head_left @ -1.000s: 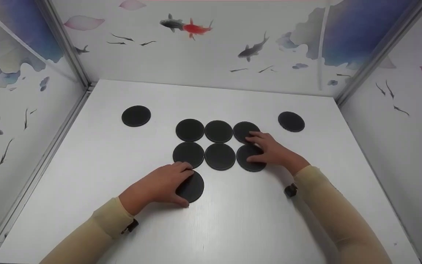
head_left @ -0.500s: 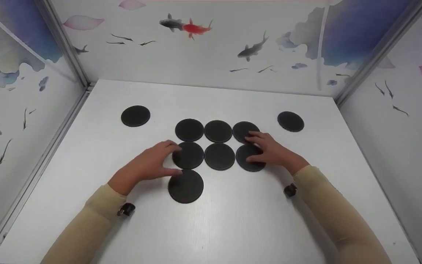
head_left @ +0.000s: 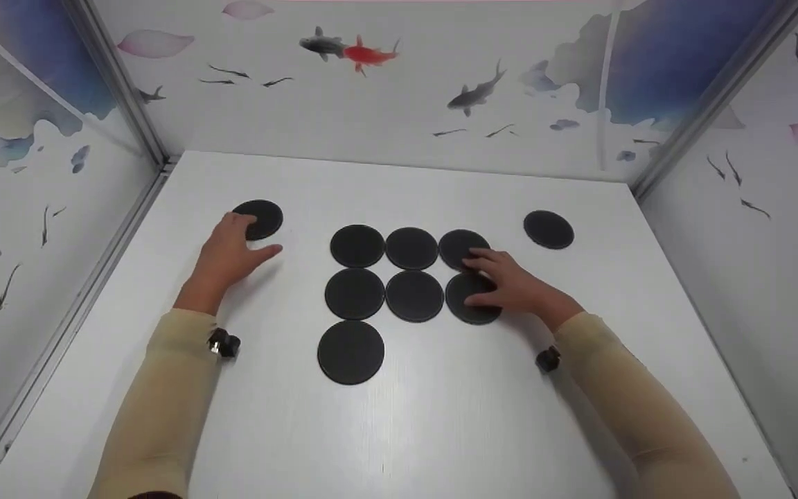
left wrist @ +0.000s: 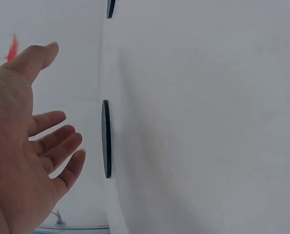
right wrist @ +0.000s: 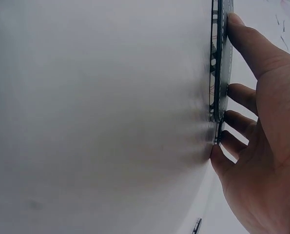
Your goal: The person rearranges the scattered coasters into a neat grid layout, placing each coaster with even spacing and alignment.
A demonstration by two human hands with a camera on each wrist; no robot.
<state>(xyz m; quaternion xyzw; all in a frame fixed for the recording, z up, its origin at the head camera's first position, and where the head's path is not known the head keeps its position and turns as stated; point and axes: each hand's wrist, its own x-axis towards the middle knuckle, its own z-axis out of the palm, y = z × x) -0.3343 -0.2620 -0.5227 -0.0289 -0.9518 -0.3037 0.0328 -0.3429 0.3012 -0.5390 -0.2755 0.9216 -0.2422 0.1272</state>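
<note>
Several round black coasters lie flat on the white table. My left hand (head_left: 224,255), fingers loosely bent and thumb spread, is over the far-left coaster (head_left: 269,216); in the left wrist view a gap shows between the fingers and that coaster (left wrist: 106,139). My right hand (head_left: 518,283) rests on the right end of the coaster block, fingers on the back-row right coaster (head_left: 456,244) and thumb on the second-row right coaster (head_left: 470,314). Stitching runs along the coaster edge in the right wrist view. Below the block's left column sits another coaster (head_left: 350,352).
A lone coaster (head_left: 548,229) lies at the back right. The block's other coasters, such as the second-row middle one (head_left: 415,296), sit edge to edge. White walls (head_left: 385,111) with painted fish enclose the table (head_left: 427,430) at the back and sides.
My left hand has let go of the front coaster and moved up and left to the far-left coaster. The front coaster now sits directly under the left column. My right hand has stayed put.
</note>
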